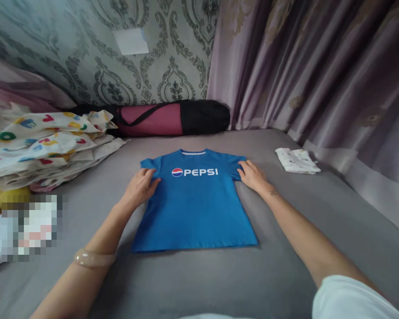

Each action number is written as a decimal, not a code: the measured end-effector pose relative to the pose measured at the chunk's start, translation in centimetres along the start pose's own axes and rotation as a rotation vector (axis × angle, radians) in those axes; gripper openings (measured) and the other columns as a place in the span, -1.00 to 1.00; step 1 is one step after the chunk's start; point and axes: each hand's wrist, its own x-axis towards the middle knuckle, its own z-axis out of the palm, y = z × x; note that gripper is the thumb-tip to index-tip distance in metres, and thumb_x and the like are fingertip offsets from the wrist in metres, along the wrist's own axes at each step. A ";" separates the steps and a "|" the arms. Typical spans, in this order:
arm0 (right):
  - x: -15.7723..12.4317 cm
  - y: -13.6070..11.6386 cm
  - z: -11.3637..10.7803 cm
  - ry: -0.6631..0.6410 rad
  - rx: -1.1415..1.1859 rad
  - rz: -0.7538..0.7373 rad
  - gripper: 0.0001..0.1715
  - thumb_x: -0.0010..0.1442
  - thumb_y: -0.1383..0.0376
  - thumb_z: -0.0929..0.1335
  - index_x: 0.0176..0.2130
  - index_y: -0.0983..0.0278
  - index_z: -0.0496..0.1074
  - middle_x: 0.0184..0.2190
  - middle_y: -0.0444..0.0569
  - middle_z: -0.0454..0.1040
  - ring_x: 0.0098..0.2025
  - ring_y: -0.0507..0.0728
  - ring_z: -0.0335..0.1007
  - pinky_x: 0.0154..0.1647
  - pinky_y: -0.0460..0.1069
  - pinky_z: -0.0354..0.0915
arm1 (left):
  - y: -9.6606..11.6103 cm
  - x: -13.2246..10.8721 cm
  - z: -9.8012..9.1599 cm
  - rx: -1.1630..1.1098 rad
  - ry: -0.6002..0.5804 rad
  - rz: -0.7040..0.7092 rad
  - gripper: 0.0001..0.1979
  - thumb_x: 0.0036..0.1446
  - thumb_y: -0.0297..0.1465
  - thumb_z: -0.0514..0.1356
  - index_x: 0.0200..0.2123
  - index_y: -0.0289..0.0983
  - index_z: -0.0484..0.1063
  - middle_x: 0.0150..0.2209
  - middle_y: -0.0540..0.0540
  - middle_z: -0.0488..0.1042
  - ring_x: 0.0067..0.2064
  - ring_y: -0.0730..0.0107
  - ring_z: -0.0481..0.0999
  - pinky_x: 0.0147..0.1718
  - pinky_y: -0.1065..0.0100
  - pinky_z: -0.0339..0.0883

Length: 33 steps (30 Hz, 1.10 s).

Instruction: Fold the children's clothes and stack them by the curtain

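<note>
A blue short-sleeved T-shirt [192,212] lies spread flat, front up, with its neck away from me. White PEPSI lettering and a round red, white and blue logo cross its chest. My left hand [142,185] rests on the sleeve at the left, fingers spread and thumb held apart over the shirt's side. On the opposite sleeve, my right hand [252,176] touches the outer edge with its fingertips, the fingers slightly apart. Neither hand is visibly closed on the cloth. A pale bangle [91,258] circles my left forearm.
Grey sheet [199,283] covers the bed. A white folded cloth [297,160] lies at right, and patterned fabric [46,137] is piled at left. A maroon and black long bag [159,118] lies along the wall. Purple curtains [285,66] hang at right. Something blurred-out [36,228] lies at left.
</note>
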 end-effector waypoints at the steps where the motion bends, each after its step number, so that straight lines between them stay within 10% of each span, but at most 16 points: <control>1: -0.6 0.0 -0.4 -0.021 0.012 -0.031 -0.56 0.32 0.23 0.19 0.14 0.27 0.32 0.08 0.18 0.35 0.04 0.26 0.32 -0.03 0.06 0.24 | 0.8 -1.3 -0.3 -0.054 -0.055 0.083 -0.54 0.25 -0.16 0.00 0.12 -0.24 0.31 0.08 -0.28 0.36 0.05 0.05 0.40 0.03 0.15 0.28; 5: -3.7 -0.9 -2.8 0.059 0.053 0.049 -0.62 0.30 0.24 0.17 -0.02 0.30 0.43 -0.06 0.18 0.46 -0.10 0.24 0.39 -0.18 0.02 0.23 | 3.0 -7.2 -1.5 -0.177 -0.085 0.128 -0.57 0.25 -0.09 -0.02 0.08 -0.11 0.33 0.08 -0.16 0.38 0.02 0.16 0.43 0.03 0.23 0.28; 13: -15.2 -3.7 -5.0 -0.394 0.127 0.093 -0.48 0.19 -0.10 0.22 -0.60 0.15 0.27 -0.56 -0.01 0.46 -0.50 0.15 0.33 -0.50 -0.01 0.04 | 1.4 -15.6 -0.8 -0.180 -0.049 -0.390 -0.62 0.14 -0.01 0.04 -0.39 -0.17 0.41 -0.40 -0.12 0.42 -0.25 0.18 0.45 -0.17 0.24 0.34; 33: -18.4 -3.7 -5.2 -0.452 0.193 0.086 -0.56 0.19 0.02 0.20 -0.58 0.20 0.17 -0.67 -0.16 0.27 -0.61 0.02 0.14 -0.55 -0.06 -0.05 | 1.7 -17.4 -0.4 -0.241 -0.027 -0.397 -0.62 0.15 -0.13 0.03 -0.53 -0.25 0.42 -0.41 -0.13 0.38 -0.25 0.22 0.42 -0.17 0.25 0.29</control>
